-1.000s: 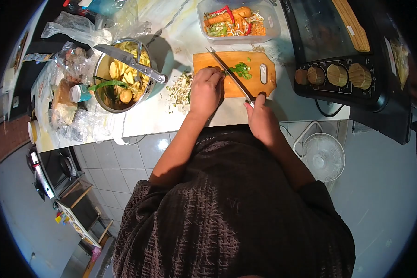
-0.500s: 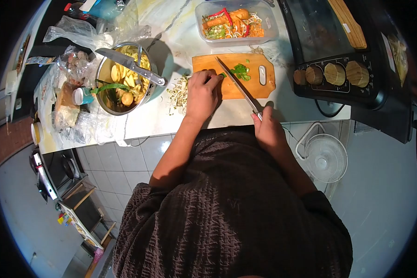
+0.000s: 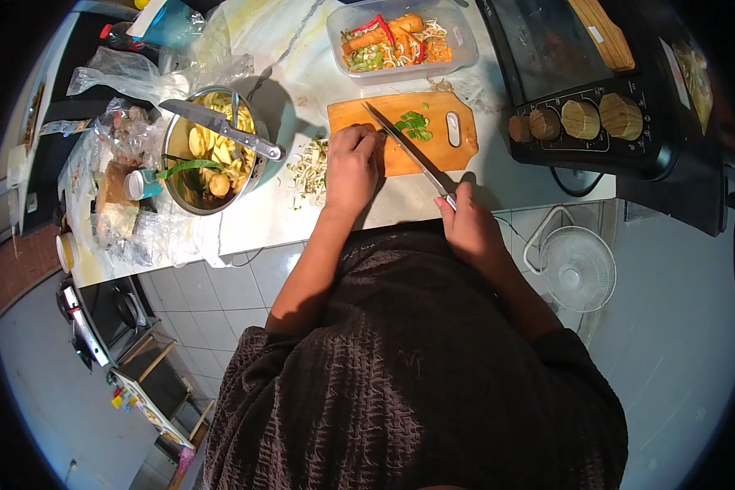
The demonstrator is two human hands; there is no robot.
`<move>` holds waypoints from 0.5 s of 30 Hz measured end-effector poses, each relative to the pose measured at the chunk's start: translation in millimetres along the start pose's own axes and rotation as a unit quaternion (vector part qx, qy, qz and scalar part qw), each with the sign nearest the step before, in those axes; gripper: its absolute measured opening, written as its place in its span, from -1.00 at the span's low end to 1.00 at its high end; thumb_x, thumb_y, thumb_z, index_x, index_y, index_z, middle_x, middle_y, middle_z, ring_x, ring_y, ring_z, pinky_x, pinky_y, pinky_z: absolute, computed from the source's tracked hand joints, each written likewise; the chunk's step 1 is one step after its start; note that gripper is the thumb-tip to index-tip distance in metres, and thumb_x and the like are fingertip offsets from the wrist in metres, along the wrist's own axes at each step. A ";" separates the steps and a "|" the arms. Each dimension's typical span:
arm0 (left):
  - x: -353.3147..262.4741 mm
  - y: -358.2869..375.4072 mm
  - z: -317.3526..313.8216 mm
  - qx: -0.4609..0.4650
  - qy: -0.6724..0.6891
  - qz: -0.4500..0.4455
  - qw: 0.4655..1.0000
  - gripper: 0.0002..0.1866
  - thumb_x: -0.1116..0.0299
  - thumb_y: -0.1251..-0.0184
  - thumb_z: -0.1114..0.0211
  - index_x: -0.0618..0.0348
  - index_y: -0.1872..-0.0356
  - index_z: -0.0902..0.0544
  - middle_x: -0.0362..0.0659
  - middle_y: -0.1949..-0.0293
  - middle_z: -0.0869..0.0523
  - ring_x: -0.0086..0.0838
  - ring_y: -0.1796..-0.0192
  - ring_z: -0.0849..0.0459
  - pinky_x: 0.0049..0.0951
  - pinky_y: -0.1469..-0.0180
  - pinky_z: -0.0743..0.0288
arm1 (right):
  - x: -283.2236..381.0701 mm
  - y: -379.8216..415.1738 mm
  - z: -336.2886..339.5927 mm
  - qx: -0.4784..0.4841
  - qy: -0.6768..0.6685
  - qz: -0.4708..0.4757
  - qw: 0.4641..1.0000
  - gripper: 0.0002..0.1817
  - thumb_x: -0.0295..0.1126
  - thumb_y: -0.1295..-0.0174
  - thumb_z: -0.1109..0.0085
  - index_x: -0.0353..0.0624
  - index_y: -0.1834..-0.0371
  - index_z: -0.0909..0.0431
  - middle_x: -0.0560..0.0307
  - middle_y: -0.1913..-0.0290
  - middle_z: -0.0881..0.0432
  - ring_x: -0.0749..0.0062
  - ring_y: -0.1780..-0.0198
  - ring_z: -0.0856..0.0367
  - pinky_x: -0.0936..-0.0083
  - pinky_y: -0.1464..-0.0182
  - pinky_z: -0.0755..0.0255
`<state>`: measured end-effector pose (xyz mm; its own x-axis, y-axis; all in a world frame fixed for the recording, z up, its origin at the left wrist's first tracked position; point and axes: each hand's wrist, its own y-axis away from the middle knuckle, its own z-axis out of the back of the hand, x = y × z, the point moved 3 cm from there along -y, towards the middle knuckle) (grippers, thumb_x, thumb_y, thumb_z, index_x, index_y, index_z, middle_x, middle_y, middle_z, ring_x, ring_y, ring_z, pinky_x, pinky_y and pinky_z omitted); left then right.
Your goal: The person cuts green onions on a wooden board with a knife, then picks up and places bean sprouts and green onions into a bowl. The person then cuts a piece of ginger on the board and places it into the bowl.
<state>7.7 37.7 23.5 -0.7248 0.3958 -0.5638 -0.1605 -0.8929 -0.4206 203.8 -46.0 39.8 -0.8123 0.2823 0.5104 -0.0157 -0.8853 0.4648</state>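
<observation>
My right hand grips a kitchen knife by its handle, the blade slanting up and left across the wooden cutting board. At the board's left side, my left hand has its fingers curled down close beside the blade. They press on a piece of green vegetable that is mostly hidden beneath them. Chopped green pieces lie on the board just right of the blade. Bean sprouts are heaped on the counter next to my left wrist.
A metal pot holds cut yellow pieces, with a second knife across its rim. Behind the board stands a plastic container of food. Plastic bags crowd the left; a black appliance with wooden knobs stands right.
The view has shifted slightly. The knife blade now lies closer to my left fingers, and the green bit that showed at my fingertips is mostly out of sight.
</observation>
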 end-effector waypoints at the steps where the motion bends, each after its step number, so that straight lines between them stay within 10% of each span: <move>1: 0.8 0.0 -0.3 0.001 0.003 0.001 1.000 -0.90 0.56 -0.16 -0.39 0.25 0.28 -0.74 -0.04 0.28 -0.69 -0.11 0.17 -0.65 -0.20 0.07 -0.53 | 0.1 -0.5 0.0 0.005 0.007 -0.005 1.000 -0.60 -0.11 -0.47 -0.03 -0.29 0.07 -0.25 -0.41 0.29 -0.66 -0.39 0.18 -0.64 -0.13 0.16 -0.50; 15: 4.1 1.3 -0.5 0.001 0.005 0.000 1.000 -0.90 0.58 -0.15 -0.39 0.28 0.30 -0.73 -0.04 0.28 -0.70 -0.12 0.17 -0.65 -0.20 0.09 -0.54 | -4.8 -7.4 -0.9 0.040 0.029 0.007 0.999 -0.58 -0.12 -0.48 -0.03 -0.32 0.03 -0.24 -0.43 0.36 -0.65 -0.40 0.24 -0.65 -0.14 0.20 -0.50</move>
<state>4.9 38.3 20.3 -0.7186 0.3982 -0.5701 -0.1626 -0.8933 -0.4189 207.3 -41.2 33.3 -0.8442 0.2456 0.4764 0.0411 -0.8565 0.5145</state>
